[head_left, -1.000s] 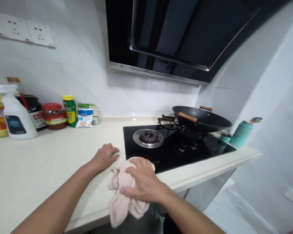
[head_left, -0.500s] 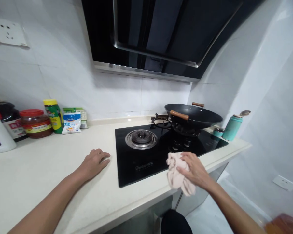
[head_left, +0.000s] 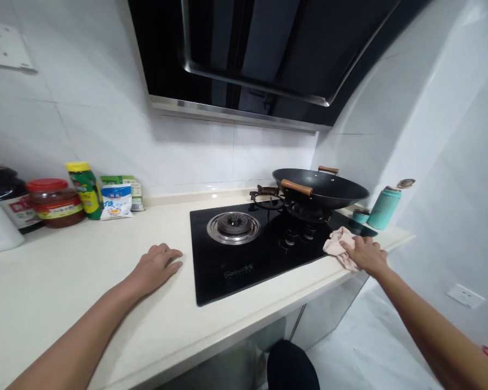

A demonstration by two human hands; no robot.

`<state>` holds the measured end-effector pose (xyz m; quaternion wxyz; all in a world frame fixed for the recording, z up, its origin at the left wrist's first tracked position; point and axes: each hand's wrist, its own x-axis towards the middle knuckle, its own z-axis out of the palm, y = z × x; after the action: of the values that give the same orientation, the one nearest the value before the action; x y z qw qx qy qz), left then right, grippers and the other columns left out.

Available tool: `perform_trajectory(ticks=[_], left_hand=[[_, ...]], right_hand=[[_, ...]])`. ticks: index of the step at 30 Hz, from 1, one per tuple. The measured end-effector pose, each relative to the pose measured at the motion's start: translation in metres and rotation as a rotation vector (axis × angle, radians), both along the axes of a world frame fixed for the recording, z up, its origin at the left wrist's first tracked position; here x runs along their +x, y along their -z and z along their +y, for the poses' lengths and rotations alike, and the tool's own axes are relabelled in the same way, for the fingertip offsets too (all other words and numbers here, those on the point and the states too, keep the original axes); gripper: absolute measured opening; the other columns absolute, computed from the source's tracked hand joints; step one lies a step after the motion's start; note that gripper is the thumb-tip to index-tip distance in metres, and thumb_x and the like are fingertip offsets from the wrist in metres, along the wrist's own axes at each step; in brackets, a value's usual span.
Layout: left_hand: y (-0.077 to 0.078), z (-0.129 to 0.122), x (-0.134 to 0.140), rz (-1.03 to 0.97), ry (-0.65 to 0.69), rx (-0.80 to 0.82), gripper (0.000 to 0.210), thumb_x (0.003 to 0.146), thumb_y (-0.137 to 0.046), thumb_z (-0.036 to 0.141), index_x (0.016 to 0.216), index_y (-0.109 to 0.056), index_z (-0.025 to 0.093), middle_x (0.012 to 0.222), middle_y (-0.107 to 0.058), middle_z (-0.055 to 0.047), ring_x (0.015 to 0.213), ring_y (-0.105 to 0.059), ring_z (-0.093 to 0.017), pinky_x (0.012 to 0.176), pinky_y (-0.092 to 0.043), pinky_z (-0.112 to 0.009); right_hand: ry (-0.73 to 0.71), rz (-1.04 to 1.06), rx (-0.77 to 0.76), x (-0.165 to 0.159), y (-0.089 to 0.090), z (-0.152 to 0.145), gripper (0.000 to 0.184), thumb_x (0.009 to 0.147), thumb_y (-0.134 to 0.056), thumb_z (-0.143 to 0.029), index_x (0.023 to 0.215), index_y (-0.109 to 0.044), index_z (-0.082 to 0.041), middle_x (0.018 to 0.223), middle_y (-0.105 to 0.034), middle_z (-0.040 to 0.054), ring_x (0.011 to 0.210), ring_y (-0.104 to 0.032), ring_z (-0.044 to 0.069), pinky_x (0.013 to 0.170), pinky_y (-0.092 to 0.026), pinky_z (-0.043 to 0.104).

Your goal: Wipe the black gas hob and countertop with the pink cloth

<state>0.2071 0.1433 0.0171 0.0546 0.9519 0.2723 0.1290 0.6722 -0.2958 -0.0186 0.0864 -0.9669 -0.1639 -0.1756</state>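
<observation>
Pressed under my right hand is a crumpled pale pink cloth, lying over the front right edge of the black glass gas stove. My fingers grip the cloth near the stove's corner. My left hand rests on the white countertop, left of the stove, holding nothing. Its thumb and fingers are apart and slightly bent. On the stove's right burner sits a black wok with wooden handles, while the left burner is uncovered.
A removed pot ring lies at the stove's back. Right of the wok stand a turquoise bottle and a small cup. Along the left wall are a red-lidded jar, a yellow-capped container and a salt packet. The range hood hangs above.
My right hand has moved right along the counter's front edge with the cloth, from the stove's front middle to its right corner. My left hand stays in place. The view has shifted slightly.
</observation>
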Motion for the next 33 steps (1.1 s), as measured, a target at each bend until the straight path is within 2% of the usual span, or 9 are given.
perform_trajectory(ticks=[4, 9, 12, 16, 19, 22, 25, 29, 33], left_hand=[[0.000, -0.002, 0.000, -0.010, 0.005, 0.012, 0.050, 0.086, -0.042, 0.052, 0.116, -0.071, 0.024, 0.107, -0.064, -0.011, 0.108, -0.056, -0.033, 0.094, -0.046, -0.045], [-0.009, -0.017, 0.001, 0.004, -0.057, -0.053, 0.053, 0.085, -0.044, 0.053, 0.118, -0.071, 0.022, 0.111, -0.064, -0.012, 0.113, -0.056, -0.035, 0.098, -0.046, -0.047], [-0.028, -0.045, -0.002, 0.050, -0.006, -0.157, 0.057, 0.085, -0.048, 0.054, 0.124, -0.067, 0.018, 0.119, -0.061, -0.014, 0.112, -0.059, -0.032, 0.102, -0.046, -0.044], [-0.052, -0.107, -0.015, -0.106, 0.158, -0.175, 0.053, 0.092, -0.045, 0.054, 0.132, -0.059, 0.022, 0.129, -0.056, -0.011, 0.119, -0.056, -0.027, 0.109, -0.043, -0.041], [-0.052, -0.151, -0.027, -0.180, 0.195, -0.157, 0.052, 0.097, -0.042, 0.049, 0.142, -0.049, 0.024, 0.140, -0.048, -0.011, 0.130, -0.048, -0.026, 0.113, -0.039, -0.041], [-0.039, -0.176, -0.035, -0.121, 0.170, -0.161, 0.058, 0.097, -0.044, 0.047, 0.150, -0.039, 0.025, 0.148, -0.042, -0.012, 0.137, -0.043, -0.027, 0.115, -0.037, -0.043], [-0.028, -0.184, -0.032, 0.008, 0.108, -0.137, 0.069, 0.089, -0.058, 0.050, 0.150, -0.040, 0.024, 0.156, -0.036, -0.014, 0.143, -0.035, -0.033, 0.117, -0.032, -0.048], [-0.026, -0.191, -0.009, 0.050, 0.100, -0.149, 0.075, 0.081, -0.065, 0.048, 0.147, -0.043, 0.021, 0.159, -0.031, -0.015, 0.145, -0.029, -0.035, 0.118, -0.028, -0.050], [-0.020, -0.202, 0.019, 0.067, 0.031, -0.197, 0.079, 0.085, -0.059, 0.052, 0.154, -0.033, 0.026, 0.163, -0.020, -0.017, 0.150, -0.017, -0.040, 0.117, -0.021, -0.058]], right_hand=[[-0.182, -0.014, -0.071, -0.086, -0.002, 0.037, 0.056, 0.095, -0.037, -0.061, 0.124, -0.057, -0.017, 0.125, -0.052, 0.0169, 0.113, -0.050, 0.036, 0.094, -0.039, 0.053], [-0.581, -0.023, -0.029, -0.218, -0.019, 0.097, 0.046, 0.094, -0.042, -0.058, 0.110, -0.061, -0.019, 0.119, -0.052, 0.0141, 0.108, -0.045, 0.032, 0.094, -0.036, 0.049], [-0.855, 0.007, 0.014, -0.283, -0.029, 0.139, 0.044, 0.092, -0.048, -0.059, 0.109, -0.061, -0.020, 0.115, -0.053, 0.0125, 0.106, -0.044, 0.031, 0.095, -0.034, 0.050], [-1.128, 0.063, 0.101, -0.339, -0.033, 0.180, 0.048, 0.089, -0.053, -0.060, 0.113, -0.060, -0.019, 0.118, -0.053, 0.0143, 0.108, -0.043, 0.034, 0.096, -0.033, 0.058], [-1.279, 0.222, 0.275, -0.342, -0.033, 0.188, 0.043, 0.090, -0.055, -0.048, 0.123, -0.054, -0.021, 0.122, -0.053, 0.0127, 0.112, -0.045, 0.032, 0.098, -0.035, 0.057], [-1.377, 0.482, 0.571, -0.305, -0.035, 0.178, 0.036, 0.091, -0.049, -0.032, 0.126, -0.049, -0.023, 0.126, -0.055, 0.0087, 0.113, -0.052, 0.024, 0.099, -0.042, 0.045], [-1.234, 0.429, 0.847, -0.249, -0.038, 0.157, 0.025, 0.092, -0.042, -0.030, 0.112, -0.056, -0.023, 0.120, -0.056, 0.0074, 0.111, -0.057, 0.021, 0.100, -0.044, 0.039], [-1.108, 0.255, 0.698, -0.199, -0.032, 0.138, 0.024, 0.094, -0.042, -0.036, 0.102, -0.060, -0.023, 0.109, -0.059, 0.0060, 0.101, -0.060, 0.020, 0.095, -0.047, 0.038], [-1.082, 0.255, 0.496, -0.189, -0.011, 0.139, 0.034, 0.098, -0.037, -0.042, 0.105, -0.061, -0.021, 0.110, -0.063, 0.0085, 0.103, -0.061, 0.022, 0.098, -0.045, 0.041]])
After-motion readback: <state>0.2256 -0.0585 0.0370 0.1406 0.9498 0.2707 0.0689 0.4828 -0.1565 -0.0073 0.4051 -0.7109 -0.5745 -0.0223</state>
